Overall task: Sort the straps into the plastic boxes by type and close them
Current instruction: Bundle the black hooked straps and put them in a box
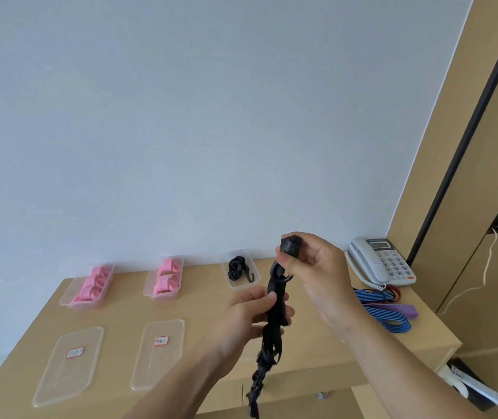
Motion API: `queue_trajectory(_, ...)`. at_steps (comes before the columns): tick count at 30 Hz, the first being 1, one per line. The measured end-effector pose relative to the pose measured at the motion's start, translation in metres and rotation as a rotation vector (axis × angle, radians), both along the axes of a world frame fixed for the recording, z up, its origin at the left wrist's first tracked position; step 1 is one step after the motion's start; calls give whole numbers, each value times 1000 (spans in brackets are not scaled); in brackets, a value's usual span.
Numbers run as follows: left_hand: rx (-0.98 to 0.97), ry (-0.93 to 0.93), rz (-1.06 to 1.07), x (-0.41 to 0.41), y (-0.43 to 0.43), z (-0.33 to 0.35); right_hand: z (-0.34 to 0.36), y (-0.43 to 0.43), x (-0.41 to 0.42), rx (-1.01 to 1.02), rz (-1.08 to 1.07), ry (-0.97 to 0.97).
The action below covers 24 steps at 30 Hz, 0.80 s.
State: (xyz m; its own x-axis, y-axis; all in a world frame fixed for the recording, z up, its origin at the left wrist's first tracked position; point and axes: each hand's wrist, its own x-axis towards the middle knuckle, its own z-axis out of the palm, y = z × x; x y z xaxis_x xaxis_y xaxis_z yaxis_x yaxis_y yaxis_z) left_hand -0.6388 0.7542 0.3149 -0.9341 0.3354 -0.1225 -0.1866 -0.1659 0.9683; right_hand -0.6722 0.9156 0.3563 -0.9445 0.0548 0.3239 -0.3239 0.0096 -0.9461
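You hold the black strap [276, 285] up at lower centre frame, right hand [314, 264] pinching its top end, left hand [250, 313] wrapped round its middle, probably to bundle it for the box [256, 278] just above, which holds 1 black strap.

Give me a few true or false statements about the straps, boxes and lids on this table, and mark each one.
1. The left hand and the right hand both hold the long black strap. True.
2. All three boxes have lids on. False: the left box, middle box and right box are open, and the left lid and right lid lie flat on the table.
3. The right box holds pink straps. False: it holds a coiled black strap.
4. Blue straps and a purple strap lie near the telephone. True.
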Motion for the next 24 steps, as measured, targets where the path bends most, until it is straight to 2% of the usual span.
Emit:
queue_trajectory(5,191,-161,0,-2,2,4,-3,-8,10,185,-93,139)
queue_trajectory(8,194,-159,7,-3,3,6,-9,-16,19,344,-181,313)
queue_trajectory(11,203,-179,28,-8,2,8,-23,-17,25,489,-198,587)
queue_trajectory(14,242,-183,-5,-13,-1,10,-37,-14,31,576,-147,664)
queue_trajectory(17,289,-143,-33,-17,-4,12,-42,-9,36,604,-100,624)
queue_trajectory(20,238,-79,-28,-18,-4,13,-35,-3,34,451,-131,521)
queue_trajectory(22,205,-51,-12,-18,-3,13,-25,0,31,377,-149,334)
queue_trajectory(24,156,-2,-2,-17,-1,16,-17,3,26,360,-25,59)
